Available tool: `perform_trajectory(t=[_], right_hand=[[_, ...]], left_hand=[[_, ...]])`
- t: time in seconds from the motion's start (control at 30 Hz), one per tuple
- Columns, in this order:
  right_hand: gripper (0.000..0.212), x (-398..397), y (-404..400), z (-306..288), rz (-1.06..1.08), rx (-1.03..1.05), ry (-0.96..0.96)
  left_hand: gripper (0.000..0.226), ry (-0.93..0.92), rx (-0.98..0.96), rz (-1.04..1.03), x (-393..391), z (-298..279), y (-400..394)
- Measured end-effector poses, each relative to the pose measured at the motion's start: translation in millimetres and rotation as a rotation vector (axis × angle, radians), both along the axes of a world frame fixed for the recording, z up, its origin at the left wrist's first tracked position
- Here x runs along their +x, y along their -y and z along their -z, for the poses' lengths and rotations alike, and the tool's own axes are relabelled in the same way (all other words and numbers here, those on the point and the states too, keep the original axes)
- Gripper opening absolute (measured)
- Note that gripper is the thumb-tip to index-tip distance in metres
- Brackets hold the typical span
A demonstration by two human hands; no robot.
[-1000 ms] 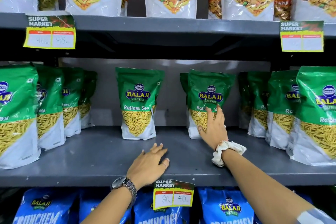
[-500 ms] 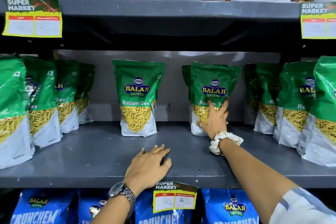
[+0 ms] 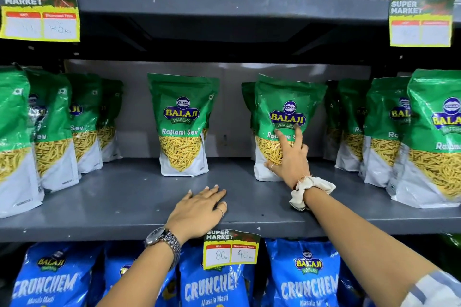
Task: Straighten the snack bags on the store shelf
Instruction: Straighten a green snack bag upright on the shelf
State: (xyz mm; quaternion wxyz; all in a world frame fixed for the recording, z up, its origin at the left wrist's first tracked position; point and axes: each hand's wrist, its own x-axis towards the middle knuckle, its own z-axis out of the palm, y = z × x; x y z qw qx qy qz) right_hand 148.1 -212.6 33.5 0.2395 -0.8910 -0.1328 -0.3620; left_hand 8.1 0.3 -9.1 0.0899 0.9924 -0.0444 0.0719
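While left hand (image 3: pixel 199 209) lies flat, open on shelf (image 3: pixel 119 202), right hand (image 3: pixel 290 157) presses spread fingers against green bag (image 3: pixel 287 112).

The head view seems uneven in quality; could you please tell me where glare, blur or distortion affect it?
Head view: glare streaks the green bags at far left and far right; wide-angle distortion bows the grey shelf; the upper-right price tag is washed out; the right hand and its bag are sharp.
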Motion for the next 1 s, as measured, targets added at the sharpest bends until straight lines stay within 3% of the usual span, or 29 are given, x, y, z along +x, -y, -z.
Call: perform_trajectory(t=[1.0], right_hand=[[0.092, -102, 52, 4, -0.092, 0.009, 0.048]], left_hand=[[0.053, -0.006, 0.021, -0.014, 1, -2, -1]])
